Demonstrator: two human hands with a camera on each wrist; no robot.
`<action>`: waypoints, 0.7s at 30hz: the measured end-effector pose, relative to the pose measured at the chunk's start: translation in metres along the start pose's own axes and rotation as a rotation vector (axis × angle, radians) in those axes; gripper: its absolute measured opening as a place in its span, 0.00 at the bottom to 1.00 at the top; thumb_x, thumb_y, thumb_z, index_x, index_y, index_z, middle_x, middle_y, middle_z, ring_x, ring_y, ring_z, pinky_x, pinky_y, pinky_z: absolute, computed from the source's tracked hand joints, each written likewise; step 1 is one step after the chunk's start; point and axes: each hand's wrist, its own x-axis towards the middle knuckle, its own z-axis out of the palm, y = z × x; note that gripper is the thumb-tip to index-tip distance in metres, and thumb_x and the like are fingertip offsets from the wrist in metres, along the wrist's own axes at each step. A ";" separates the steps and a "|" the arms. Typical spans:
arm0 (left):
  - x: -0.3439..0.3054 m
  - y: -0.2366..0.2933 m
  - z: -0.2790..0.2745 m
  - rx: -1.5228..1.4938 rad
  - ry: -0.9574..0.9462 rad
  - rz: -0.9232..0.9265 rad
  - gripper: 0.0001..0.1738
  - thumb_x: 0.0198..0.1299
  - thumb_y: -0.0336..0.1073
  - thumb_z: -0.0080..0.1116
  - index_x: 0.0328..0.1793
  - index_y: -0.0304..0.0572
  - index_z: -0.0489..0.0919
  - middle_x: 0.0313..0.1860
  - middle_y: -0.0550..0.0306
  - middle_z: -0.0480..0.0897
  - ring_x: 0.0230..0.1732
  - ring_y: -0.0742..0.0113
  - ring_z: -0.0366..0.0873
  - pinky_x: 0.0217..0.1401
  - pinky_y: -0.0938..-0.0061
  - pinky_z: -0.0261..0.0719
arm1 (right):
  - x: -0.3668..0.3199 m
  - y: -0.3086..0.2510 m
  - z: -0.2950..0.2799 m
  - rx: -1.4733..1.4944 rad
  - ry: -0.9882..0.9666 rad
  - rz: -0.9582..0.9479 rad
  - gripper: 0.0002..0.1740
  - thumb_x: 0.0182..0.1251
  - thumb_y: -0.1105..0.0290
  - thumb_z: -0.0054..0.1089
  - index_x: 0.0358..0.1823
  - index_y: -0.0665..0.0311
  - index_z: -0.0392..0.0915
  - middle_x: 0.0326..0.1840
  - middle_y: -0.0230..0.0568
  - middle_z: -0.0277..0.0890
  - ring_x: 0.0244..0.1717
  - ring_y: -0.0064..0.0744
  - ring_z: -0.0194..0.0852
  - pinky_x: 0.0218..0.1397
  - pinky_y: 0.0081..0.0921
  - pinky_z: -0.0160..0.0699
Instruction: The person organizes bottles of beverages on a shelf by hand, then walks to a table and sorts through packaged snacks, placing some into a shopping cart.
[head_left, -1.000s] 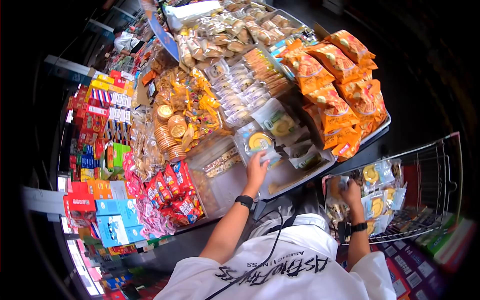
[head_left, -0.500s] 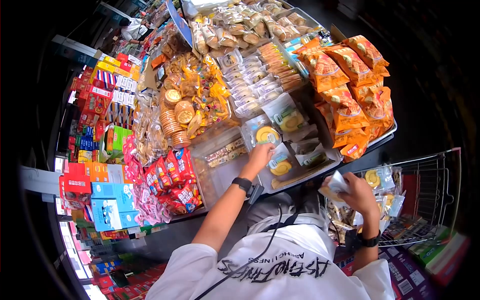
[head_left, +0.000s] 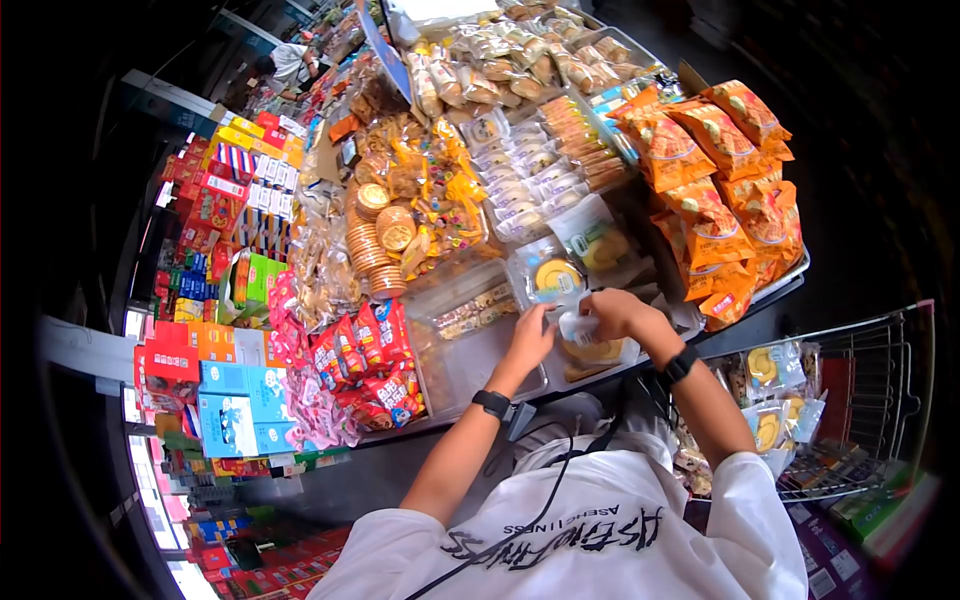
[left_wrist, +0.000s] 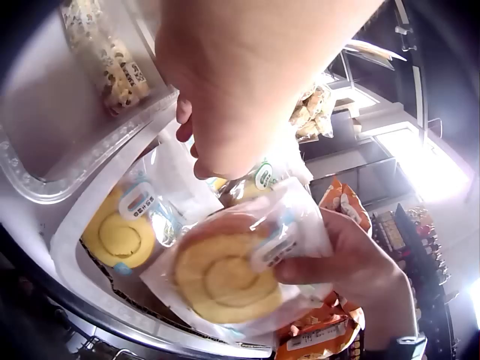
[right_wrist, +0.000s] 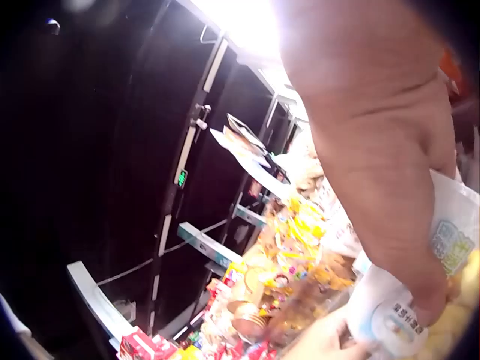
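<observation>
My left hand (head_left: pixel 530 340) pinches the edge of a clear pastry packet (left_wrist: pixel 120 232) over the display tray, its fingers curled; part of the grip is hidden behind the hand in the left wrist view. Close on its right, my right hand (head_left: pixel 625 315) holds another packet, which has a round yellow pastry (left_wrist: pixel 225 277) inside, thumb on the label side. In the right wrist view the held packet's white label (right_wrist: pixel 397 322) lies between the hands. More pastry packets (head_left: pixel 556 278) lie in the tray (left_wrist: pixel 71 232) behind the hands.
To the right stand orange snack bags (head_left: pixel 710 225) and a wire cart (head_left: pixel 880 350) holding pastry packets (head_left: pixel 770 370). Red snack bags (head_left: pixel 365 350), stacked round crackers (head_left: pixel 370 240) and a plastic bin (head_left: pixel 440 375) lie to the left. Another person (head_left: pixel 290 65) is in the distance.
My right hand has come up out of the cart with a packet and moved left, over the tray beside my left hand. My left hand has stayed near the tray.
</observation>
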 end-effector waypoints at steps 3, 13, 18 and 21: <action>0.001 0.002 -0.005 -0.045 -0.062 -0.022 0.23 0.51 0.19 0.54 0.56 0.36 0.74 0.53 0.40 0.79 0.57 0.43 0.76 0.60 0.60 0.73 | 0.036 0.004 0.031 -0.071 0.029 -0.048 0.23 0.44 0.67 0.70 0.47 0.57 0.80 0.41 0.46 0.83 0.48 0.50 0.80 0.48 0.40 0.78; -0.022 0.008 -0.007 0.153 -0.243 0.102 0.26 0.46 0.25 0.60 0.57 0.40 0.74 0.61 0.47 0.74 0.69 0.46 0.64 0.70 0.58 0.64 | 0.037 0.018 0.106 -0.439 0.020 0.180 0.15 0.58 0.63 0.64 0.48 0.54 0.82 0.47 0.33 0.85 0.48 0.36 0.85 0.47 0.36 0.79; -0.030 0.020 0.007 0.297 -0.455 0.045 0.41 0.41 0.42 0.70 0.64 0.40 0.68 0.59 0.50 0.76 0.67 0.53 0.68 0.80 0.45 0.29 | 0.050 0.013 0.117 -0.531 -0.116 0.134 0.13 0.62 0.61 0.61 0.48 0.51 0.83 0.49 0.32 0.84 0.50 0.31 0.84 0.47 0.33 0.77; -0.030 0.013 0.017 0.235 -0.341 -0.018 0.40 0.43 0.40 0.70 0.64 0.39 0.68 0.59 0.50 0.77 0.66 0.53 0.70 0.81 0.46 0.33 | 0.063 0.014 0.109 -0.511 -0.070 0.141 0.11 0.63 0.62 0.61 0.46 0.49 0.85 0.48 0.30 0.85 0.50 0.31 0.84 0.48 0.34 0.78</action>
